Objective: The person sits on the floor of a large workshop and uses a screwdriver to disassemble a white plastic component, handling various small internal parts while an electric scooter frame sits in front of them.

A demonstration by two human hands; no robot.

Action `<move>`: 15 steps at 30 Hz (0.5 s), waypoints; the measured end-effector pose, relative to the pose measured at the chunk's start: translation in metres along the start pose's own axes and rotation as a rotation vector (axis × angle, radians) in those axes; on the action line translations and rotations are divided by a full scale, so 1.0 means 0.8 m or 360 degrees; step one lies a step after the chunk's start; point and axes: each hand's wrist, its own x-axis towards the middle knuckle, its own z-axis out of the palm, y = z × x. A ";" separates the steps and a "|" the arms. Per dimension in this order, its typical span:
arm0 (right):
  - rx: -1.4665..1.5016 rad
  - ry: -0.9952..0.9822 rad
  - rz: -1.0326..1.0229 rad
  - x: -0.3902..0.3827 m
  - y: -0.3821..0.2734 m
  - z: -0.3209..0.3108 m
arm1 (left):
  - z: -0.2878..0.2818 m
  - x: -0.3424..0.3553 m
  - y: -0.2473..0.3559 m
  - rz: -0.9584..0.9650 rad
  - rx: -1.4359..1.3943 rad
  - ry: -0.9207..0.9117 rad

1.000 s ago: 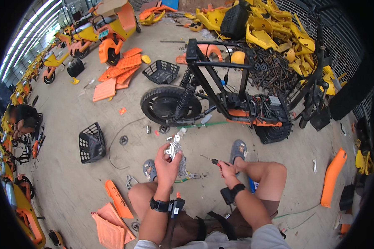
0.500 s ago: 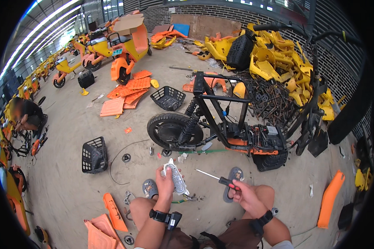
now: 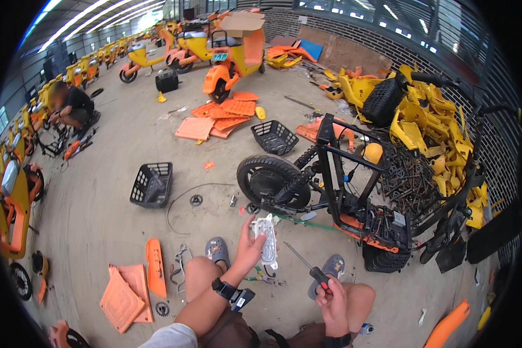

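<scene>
My left hand point(image 3: 249, 246) grips an oblong clear plastic lamp unit point(image 3: 268, 242) with a pale rim and mounting tabs, held upright over the floor between my knees. To its right, my right hand point(image 3: 334, 307) holds a screwdriver point(image 3: 317, 274) by its black and red handle; the metal shaft points up-left toward the lamp, apart from it. Just beyond both hands stands a stripped black scooter frame point(image 3: 362, 191) with a rear wheel point(image 3: 260, 181) and exposed wiring. Under the lamp, partly hidden, lie small tools or parts.
Black baskets point(image 3: 151, 185) sit on the concrete floor point(image 3: 98, 203). Orange panels point(image 3: 126, 298) lie at lower left. A crouching person point(image 3: 75, 107) is at left among yellow scooters point(image 3: 139, 58). A pile of yellow body parts point(image 3: 417, 127) fills the right, beside a brick wall.
My view has swung up and left, so the scene sits farther right. The lamp has been turned in my left hand. The screwdriver now angles more steeply upward.
</scene>
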 end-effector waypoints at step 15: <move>-0.0082 0.0006 -0.0011 -0.004 0.004 0.006 | 0.009 0.001 0.004 0.0289 0.0141 -0.0064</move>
